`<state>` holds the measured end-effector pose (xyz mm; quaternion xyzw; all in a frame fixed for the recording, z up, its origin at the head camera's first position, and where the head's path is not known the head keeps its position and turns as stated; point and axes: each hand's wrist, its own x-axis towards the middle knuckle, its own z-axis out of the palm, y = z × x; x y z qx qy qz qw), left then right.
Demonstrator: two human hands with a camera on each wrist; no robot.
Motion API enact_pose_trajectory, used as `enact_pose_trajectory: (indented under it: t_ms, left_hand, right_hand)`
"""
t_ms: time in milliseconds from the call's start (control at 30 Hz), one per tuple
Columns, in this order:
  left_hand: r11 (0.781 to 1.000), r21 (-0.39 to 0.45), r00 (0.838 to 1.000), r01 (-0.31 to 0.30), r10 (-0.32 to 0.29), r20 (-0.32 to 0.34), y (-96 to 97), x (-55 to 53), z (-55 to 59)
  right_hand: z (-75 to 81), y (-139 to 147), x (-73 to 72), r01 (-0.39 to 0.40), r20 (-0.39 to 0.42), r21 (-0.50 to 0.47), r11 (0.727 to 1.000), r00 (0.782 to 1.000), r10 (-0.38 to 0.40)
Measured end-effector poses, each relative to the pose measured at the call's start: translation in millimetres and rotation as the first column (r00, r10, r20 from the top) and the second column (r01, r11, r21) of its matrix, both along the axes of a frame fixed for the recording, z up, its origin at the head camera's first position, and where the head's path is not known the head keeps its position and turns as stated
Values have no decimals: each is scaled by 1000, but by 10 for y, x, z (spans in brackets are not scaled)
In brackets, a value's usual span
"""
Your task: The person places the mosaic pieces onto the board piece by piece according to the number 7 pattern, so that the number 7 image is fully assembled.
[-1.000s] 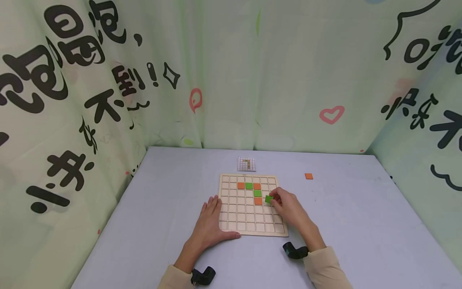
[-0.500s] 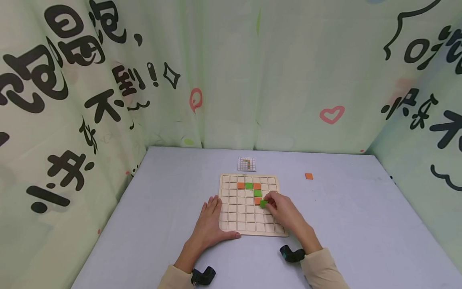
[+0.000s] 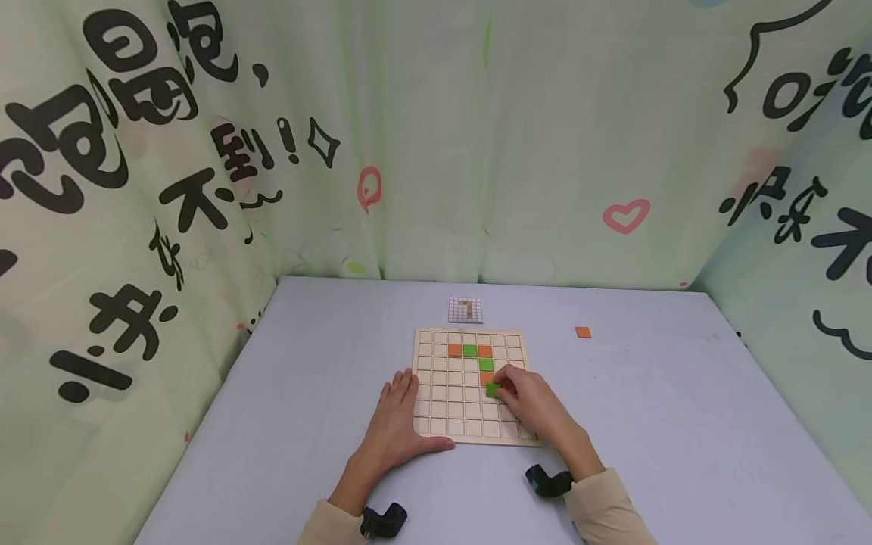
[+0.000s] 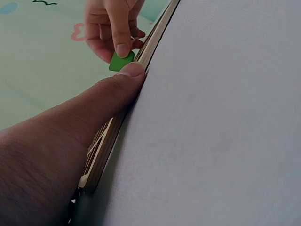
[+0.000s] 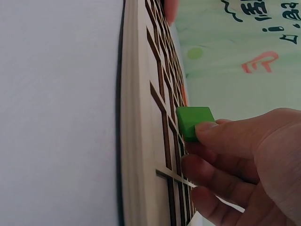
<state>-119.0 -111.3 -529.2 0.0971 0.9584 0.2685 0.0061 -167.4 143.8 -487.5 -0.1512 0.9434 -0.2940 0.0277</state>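
Observation:
A square wooden grid board [image 3: 450, 416] lies on the table, with orange and green tiles set in a bent line in its cells. My right hand [image 3: 534, 401] pinches a green square tile [image 3: 492, 390] between thumb and fingers, close over the cell below the lowest orange tile [image 3: 486, 377]. In the right wrist view the green tile [image 5: 194, 121] is tilted, its lower corner near the grid bars. My left hand [image 3: 395, 428] rests at the board's left front corner, fingers straight along the left side and thumb [image 4: 131, 70] on the front edge.
Behind the board lies a small pattern card [image 3: 465, 309] with a printed grid. A loose orange tile [image 3: 583, 332] lies on the table to the right. Printed curtains [image 3: 436, 151] surround the table's back and sides.
My right hand has moved left and toward me with the green tile, from the board's right part to just below the lowest orange tile. The left hand has stayed still.

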Motion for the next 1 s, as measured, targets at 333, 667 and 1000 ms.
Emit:
enact_pose_trajectory:
  t_ms: [333,667,1000]
  left_hand:
    - [1000,5,1000,1,-1,-4,0,7,3]
    - [1000,-1,1000,3,-3,-15,3,6,0]
    - [1000,-2,1000,4,-4,-13,6,0,1]
  right_hand:
    - [-16,-9,0,-1,7,13,1000,1000,1]
    - [-32,-18,15,2,12,16,1000,1000,-3]
    - [-50,-11,17,-37,-43,37,999,998,39]
